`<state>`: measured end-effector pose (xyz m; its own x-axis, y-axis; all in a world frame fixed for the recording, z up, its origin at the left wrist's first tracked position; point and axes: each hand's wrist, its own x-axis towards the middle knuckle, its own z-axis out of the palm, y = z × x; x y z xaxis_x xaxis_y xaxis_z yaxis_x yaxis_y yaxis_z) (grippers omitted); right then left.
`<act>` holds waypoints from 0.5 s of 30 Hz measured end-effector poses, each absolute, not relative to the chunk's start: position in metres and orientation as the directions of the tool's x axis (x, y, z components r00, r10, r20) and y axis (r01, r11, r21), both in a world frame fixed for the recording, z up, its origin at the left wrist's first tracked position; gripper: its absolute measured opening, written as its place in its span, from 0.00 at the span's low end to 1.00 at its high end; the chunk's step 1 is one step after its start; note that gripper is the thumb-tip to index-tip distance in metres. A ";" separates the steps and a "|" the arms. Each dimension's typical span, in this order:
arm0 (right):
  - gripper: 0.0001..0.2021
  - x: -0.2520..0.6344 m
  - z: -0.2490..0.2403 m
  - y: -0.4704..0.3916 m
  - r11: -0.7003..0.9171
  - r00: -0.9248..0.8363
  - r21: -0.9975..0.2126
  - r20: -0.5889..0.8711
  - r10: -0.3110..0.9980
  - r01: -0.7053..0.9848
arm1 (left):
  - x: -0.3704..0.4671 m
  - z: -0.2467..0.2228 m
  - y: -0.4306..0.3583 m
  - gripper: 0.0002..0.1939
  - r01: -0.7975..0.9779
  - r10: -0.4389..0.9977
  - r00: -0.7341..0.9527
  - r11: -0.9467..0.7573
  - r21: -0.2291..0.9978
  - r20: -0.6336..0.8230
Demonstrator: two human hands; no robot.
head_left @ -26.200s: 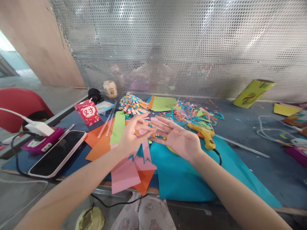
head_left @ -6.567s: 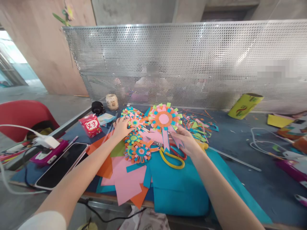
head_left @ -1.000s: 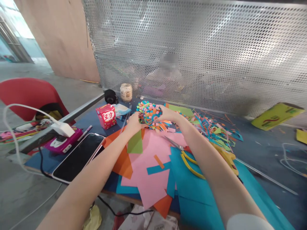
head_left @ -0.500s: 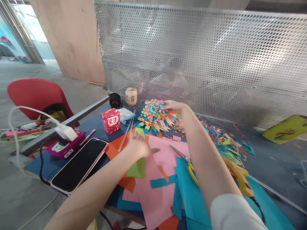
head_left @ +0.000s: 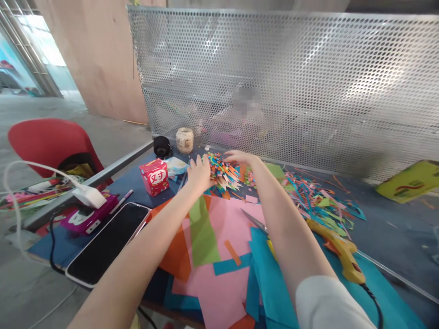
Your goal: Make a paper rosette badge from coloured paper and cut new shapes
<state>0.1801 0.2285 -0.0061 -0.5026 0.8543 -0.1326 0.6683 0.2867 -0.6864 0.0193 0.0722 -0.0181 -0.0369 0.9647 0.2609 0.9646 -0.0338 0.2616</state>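
A heap of fringed paper pieces (head_left: 224, 177) in blue, orange, pink, green and cream lies toward the back of the table. My left hand (head_left: 200, 175) is against its left side, fingers stretched and apart. At its upper right, my right hand (head_left: 240, 157) reaches over with fingers extended; whether they touch the paper is unclear. Both hands look open. Before them lie pink paper sheets (head_left: 228, 224), a green paper strip (head_left: 205, 235), orange paper (head_left: 176, 251) and blue paper (head_left: 270, 278). Scissors (head_left: 254, 221) rest on the sheets, their handles partly hidden by my right forearm.
A yellow glue gun (head_left: 338, 251) lies right of my arm, near tangled paper scraps (head_left: 317, 201). On the left are a phone (head_left: 109, 242), a purple power strip (head_left: 91, 214) and a red box (head_left: 154, 177). A jar (head_left: 185, 140) stands before the perforated metal screen (head_left: 291, 91).
My left hand has moved from over the sheets up and forward to the heap's left side, uncovering the green strip. My right hand has shifted slightly down, its fingers less bent over the heap.
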 end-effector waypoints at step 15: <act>0.24 0.171 -0.016 0.214 0.582 -0.573 -0.475 0.182 0.799 0.660 | -0.017 -0.031 0.165 0.43 0.833 0.923 0.213 -0.343 0.433 0.322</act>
